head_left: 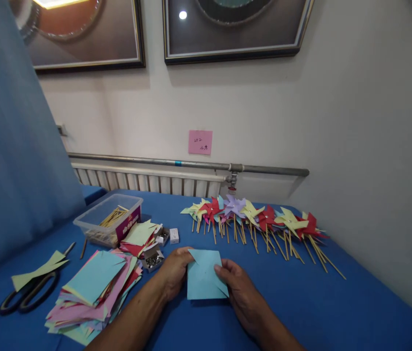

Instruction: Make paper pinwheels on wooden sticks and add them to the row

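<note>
A light blue paper square (206,279) with slits cut in from its corners is held up over the blue tablecloth. My left hand (177,274) pinches its left edge near the top corner. On the opposite side, my right hand (239,287) grips the right edge, thumb lying on the front face. The fingers behind the paper are hidden. Left of my forearm lies a messy stack of coloured paper squares (94,278), a light blue one on top. A smaller pile of cut paper (139,235) sits beyond it, beside small open boxes of metal pins (153,259).
Black-handled scissors (32,295) lie at the left under a pale green paper scrap (40,271). A clear plastic tub (100,214) holds wooden sticks. Finished paper pinwheels (250,212) on sticks line the back right. A small white box (174,236) stands near the pins.
</note>
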Demonstrator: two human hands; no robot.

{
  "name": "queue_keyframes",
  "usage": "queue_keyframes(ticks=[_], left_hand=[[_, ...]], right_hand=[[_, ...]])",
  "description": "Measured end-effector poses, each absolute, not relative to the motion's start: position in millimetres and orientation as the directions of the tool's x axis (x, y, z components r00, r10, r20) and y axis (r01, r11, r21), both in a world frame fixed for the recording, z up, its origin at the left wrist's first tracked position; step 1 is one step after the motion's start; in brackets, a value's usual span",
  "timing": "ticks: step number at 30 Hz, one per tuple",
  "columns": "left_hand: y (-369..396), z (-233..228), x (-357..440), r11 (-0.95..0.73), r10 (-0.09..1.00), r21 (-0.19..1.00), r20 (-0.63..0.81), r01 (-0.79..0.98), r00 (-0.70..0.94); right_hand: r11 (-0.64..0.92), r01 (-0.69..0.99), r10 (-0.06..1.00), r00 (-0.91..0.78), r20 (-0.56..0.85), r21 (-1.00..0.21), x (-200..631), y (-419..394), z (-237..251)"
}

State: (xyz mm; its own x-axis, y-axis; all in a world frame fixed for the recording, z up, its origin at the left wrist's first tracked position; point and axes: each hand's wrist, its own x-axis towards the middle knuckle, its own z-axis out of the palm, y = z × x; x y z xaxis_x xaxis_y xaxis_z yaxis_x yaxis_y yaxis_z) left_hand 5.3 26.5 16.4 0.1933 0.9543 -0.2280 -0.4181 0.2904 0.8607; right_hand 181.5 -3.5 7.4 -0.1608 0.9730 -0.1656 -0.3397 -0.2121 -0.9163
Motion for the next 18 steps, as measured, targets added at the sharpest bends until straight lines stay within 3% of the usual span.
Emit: queue_keyframes(ticks=[7, 13, 18], left_hand=[[20, 20, 9, 0.298, 0.951, 0.862, -0.232, -0.410, 0.203], [19, 20, 10, 0.346, 0.938, 0.783, -0.269, -0.517, 0.220], [17, 19, 6, 0.354, 0.929, 0.829, -0.255, -0.434, 0.270]], right_hand=[[-0.213, -0.391, 0.965, -0.228, -0.130, -0.895, 179, -6, 5], [-0.119, -0.405, 0.992, -0.095, -0.088, -0.907, 177, -3, -6], [-0.084, -0.401, 0.996, -0.014, -0.086, -0.912, 176, 0, -10]])
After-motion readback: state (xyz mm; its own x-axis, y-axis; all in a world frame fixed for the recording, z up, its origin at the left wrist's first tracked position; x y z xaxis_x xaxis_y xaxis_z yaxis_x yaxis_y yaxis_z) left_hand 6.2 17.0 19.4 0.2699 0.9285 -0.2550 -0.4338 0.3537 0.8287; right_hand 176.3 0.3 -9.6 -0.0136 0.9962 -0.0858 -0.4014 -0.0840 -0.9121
